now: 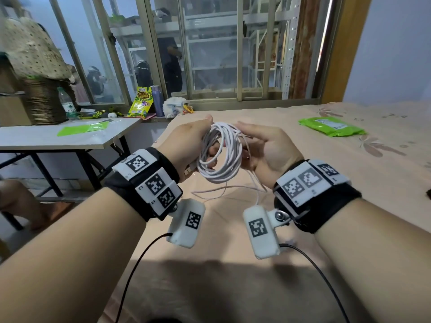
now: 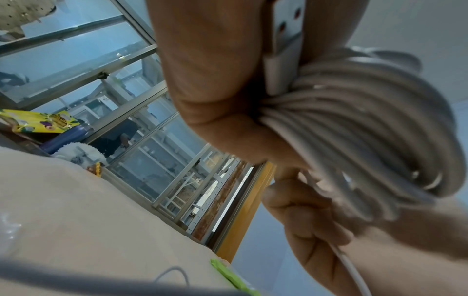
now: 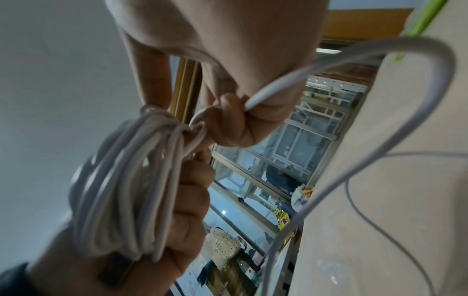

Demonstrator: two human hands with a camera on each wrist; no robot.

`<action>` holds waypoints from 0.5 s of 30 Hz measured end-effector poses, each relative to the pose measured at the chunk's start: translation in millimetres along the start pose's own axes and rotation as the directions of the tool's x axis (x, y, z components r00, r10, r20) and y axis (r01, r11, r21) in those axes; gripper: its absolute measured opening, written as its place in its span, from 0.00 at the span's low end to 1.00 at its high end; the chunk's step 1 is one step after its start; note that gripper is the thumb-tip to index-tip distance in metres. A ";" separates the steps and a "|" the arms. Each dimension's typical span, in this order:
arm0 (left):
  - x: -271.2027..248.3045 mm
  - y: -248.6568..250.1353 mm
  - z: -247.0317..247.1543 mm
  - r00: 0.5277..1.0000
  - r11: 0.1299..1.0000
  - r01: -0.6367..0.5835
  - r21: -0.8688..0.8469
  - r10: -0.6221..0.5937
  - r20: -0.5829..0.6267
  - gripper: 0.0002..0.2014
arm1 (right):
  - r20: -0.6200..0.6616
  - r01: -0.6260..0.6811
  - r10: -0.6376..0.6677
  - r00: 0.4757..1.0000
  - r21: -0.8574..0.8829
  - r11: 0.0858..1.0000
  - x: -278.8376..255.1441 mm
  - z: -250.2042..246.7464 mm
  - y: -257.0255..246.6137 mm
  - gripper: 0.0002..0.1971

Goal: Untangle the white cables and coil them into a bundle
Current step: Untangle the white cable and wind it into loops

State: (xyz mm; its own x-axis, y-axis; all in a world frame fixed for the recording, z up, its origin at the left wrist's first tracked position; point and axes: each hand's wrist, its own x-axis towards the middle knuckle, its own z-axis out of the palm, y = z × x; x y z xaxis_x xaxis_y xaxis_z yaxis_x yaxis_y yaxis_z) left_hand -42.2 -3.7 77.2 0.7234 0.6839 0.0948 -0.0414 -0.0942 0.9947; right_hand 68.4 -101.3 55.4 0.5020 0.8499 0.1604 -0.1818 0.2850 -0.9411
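In the head view a coil of white cable (image 1: 219, 159) hangs above the bed between both hands. My left hand (image 1: 186, 141) grips the coil's top left, fingers curled round the loops, and a USB plug (image 1: 190, 170) sticks out below the palm. My right hand (image 1: 263, 145) pinches a loose strand at the coil's top right. In the right wrist view, finger and thumb of that right hand (image 3: 240, 112) pinch the strand (image 3: 278, 84) next to the coil (image 3: 131, 180). A slack tail (image 1: 210, 192) trails down onto the sheet. The left wrist view shows the coil (image 2: 354, 130) bunched in my left hand (image 2: 215, 80).
A pink bed sheet (image 1: 314, 187) lies under the hands, with a green packet (image 1: 331, 126) at the far right. To the left stands a folding table (image 1: 46, 143) with a green sheet, bottle, basket and snack bag. A window runs behind. Black sensor leads hang from both wrists.
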 end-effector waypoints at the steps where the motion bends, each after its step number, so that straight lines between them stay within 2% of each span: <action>1: -1.5 1.3 0.2 1.000 1.000 0.003 -0.001 -0.003 -0.002 0.13 | 0.018 0.029 -0.028 0.999 -0.047 0.998 -0.7 -2.1 0.1 0.12; 4: -3.3 0.2 2.1 0.999 0.999 0.047 0.014 -0.047 0.005 0.17 | -0.006 0.081 -0.083 0.997 -0.147 0.986 -2.6 -1.4 0.0 0.10; 7: -1.1 -3.9 0.2 0.999 0.995 0.025 0.096 -0.022 -0.034 0.19 | -0.053 0.120 -0.139 0.989 -0.266 0.957 -0.5 5.1 0.2 0.11; 11: -0.7 -4.3 -0.9 1.000 0.999 -0.014 0.047 0.015 -0.020 0.13 | -0.031 0.041 -0.046 0.998 -0.148 0.988 1.5 4.9 1.0 0.09; 13: 0.7 -4.4 -2.3 0.999 0.995 -0.025 0.093 0.029 -0.035 0.17 | -0.049 0.021 -0.026 0.998 -0.098 0.995 2.3 4.4 1.4 0.07; 15: 0.9 -4.0 -1.7 0.999 0.988 -0.034 0.151 0.033 0.011 0.23 | -0.078 0.033 -0.042 0.996 -0.118 0.992 1.9 4.3 -0.1 0.06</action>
State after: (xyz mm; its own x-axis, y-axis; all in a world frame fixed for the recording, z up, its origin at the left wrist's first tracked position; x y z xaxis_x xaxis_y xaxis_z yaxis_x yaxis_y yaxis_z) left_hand -42.5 -1.5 73.3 0.7290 0.6726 0.1272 0.0384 -0.2257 0.9734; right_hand 65.8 -97.8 57.0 0.5735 0.8000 0.1763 -0.0640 0.2584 -0.9639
